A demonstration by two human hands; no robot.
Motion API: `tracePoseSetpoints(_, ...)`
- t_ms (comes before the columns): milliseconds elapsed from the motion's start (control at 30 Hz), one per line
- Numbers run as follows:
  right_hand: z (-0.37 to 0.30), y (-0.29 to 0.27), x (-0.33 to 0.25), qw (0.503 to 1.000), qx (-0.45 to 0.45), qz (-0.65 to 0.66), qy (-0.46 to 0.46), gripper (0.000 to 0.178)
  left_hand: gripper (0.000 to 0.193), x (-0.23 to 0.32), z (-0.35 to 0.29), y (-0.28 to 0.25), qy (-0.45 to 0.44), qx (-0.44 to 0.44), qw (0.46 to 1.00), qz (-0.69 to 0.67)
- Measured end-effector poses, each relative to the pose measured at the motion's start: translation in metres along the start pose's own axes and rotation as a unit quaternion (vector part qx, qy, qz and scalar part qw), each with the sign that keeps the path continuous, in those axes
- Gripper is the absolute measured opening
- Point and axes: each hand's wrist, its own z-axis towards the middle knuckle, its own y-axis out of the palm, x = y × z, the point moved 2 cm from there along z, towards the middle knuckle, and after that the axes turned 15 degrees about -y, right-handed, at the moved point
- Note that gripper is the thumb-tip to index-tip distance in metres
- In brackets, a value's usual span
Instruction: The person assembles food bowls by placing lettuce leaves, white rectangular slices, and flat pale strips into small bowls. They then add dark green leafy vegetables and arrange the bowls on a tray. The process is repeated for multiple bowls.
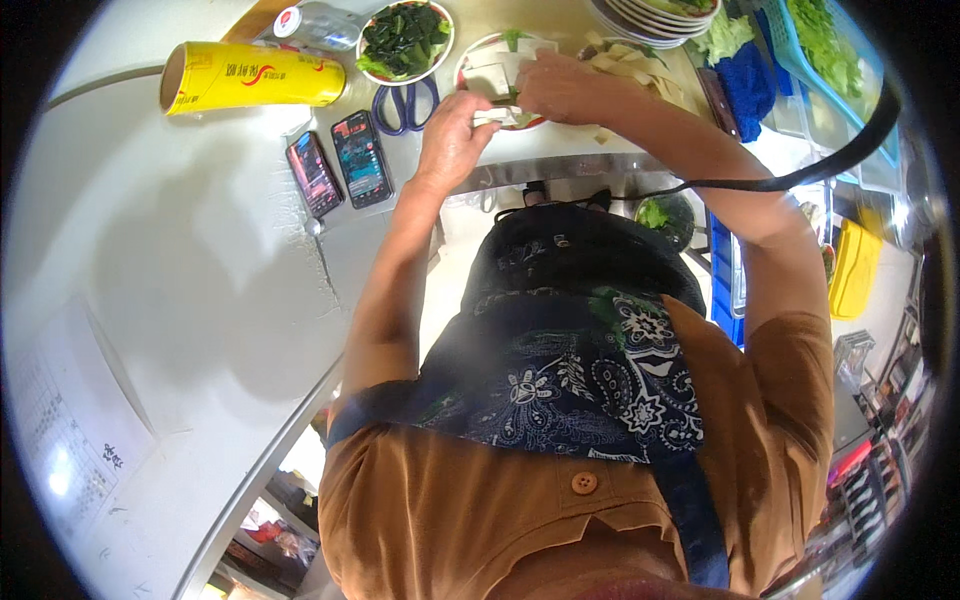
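Observation:
At the counter's far edge stands a plate with flat white slabs that look like tofu, and some green leaf. My left hand is closed at the plate's near left rim, a small stack of white slices pinched between thumb and fingers. From the right my right hand reaches over the plate, its fingers curled down close to the left hand. Its fingertips are partly hidden, so what they grip is unclear. Pale yellow flat strips lie piled just right of that hand.
Left of the plate are a bowl of dark green leaves, purple-handled scissors, two phones, a yellow roll and a clear bottle. On the right are stacked plates, a blue cloth, a blue basket and a black cable.

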Motion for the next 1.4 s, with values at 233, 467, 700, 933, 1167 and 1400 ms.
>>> tracePoseSetpoints(233,0.006,0.003,0.001,0.998,0.01,0.02,0.053,0.013,0.027,-0.003,0.007,-0.002,-0.075,-0.043,0.996,-0.019)
tracePoseSetpoints(467,0.006,-0.02,-0.009,0.996,-0.018,0.036,0.081,0.016,0.027,-0.004,0.009,-0.004,-0.045,-0.025,0.999,0.017)
tracePoseSetpoints(700,-0.003,-0.017,-0.001,0.989,0.112,0.072,0.061,0.011,0.027,-0.005,0.01,-0.002,-0.034,-0.026,0.998,-0.04)
tracePoseSetpoints(933,-0.033,-0.046,0.022,0.852,0.266,0.432,0.128,0.012,0.021,-0.007,0.02,-0.001,-0.096,-0.097,0.979,-0.152)
tracePoseSetpoints(1167,-0.155,-0.051,-0.013,0.748,0.418,0.467,0.218,0.005,0.021,-0.015,0.05,0.008,-0.112,-0.175,0.968,-0.141)
tracePoseSetpoints(1400,-0.29,0.019,-0.097,0.56,0.47,0.559,0.391,0.01,0.027,-0.019,0.067,0.021,-0.122,-0.146,0.979,-0.07)
